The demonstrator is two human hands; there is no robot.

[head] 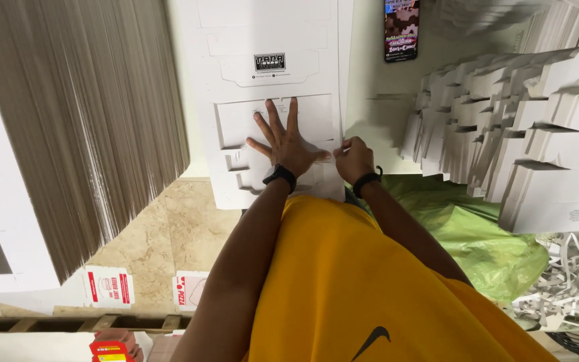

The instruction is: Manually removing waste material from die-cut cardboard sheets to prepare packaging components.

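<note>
Leaning at far left, a tall stack of flat cardboard sheets (82,127), edges fanning toward the lens. Lying centre, a white die-cut carton blank (269,40) on the pale table (376,87), its cut flaps and slots showing. Pressing down on that blank, the left hand (288,144), fingers spread wide and flat, gripping nothing, a dark band at the wrist. Pinching at the blank's right edge just beside it, the right hand (354,159), fingers curled closed on the card's margin (whether on a waste strip or on the blank itself, impossible to tell). Judging by this posture: keeping the flat palm close to the tear or fold line, pulling steadily along the cut rather than across it, avoiding creasing the panel. Lying further right at the top, a phone (401,30) with a lit screen. Standing beyond it, rows of stacked blanks (524,134), leaning like tiles; spreading below them, a green plastic sheet (464,228) and a heap of white offcuts (571,281), cut off by the frame. Hiding the table's near edge and part of the blank, the yellow shirt (343,288).
</note>
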